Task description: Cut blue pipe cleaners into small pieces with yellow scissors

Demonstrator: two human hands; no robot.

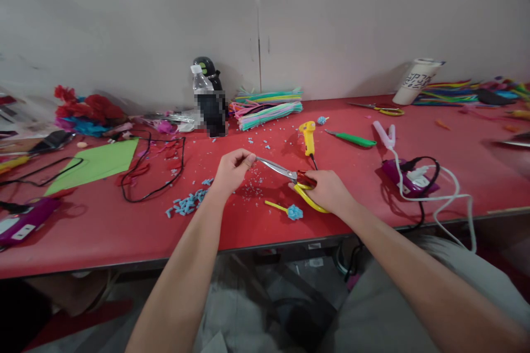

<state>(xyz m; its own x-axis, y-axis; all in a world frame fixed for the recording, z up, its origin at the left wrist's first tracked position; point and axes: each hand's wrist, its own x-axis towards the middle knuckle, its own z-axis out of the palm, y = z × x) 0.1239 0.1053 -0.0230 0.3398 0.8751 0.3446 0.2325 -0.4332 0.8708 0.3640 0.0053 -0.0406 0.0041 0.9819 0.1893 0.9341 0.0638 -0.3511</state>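
My right hand grips a pair of scissors by its yellow and red handles, blades pointing left. At the blade tips, the thumb and fingers of my left hand are pinched together; what lies between them is too small to make out. Short blue pipe-cleaner pieces lie piled beside my left forearm, which partly covers them. Below the scissors rests a blue fuzzy ball on a yellow stick. Tiny blue fluff bits are scattered on the red table under both hands.
A yellow glue gun stands behind my right hand, near a green-handled cutter. Pipe-cleaner bundles and a bottle are by the partition. Purple power strips with trailing cords lie on both sides. Green paper is at left.
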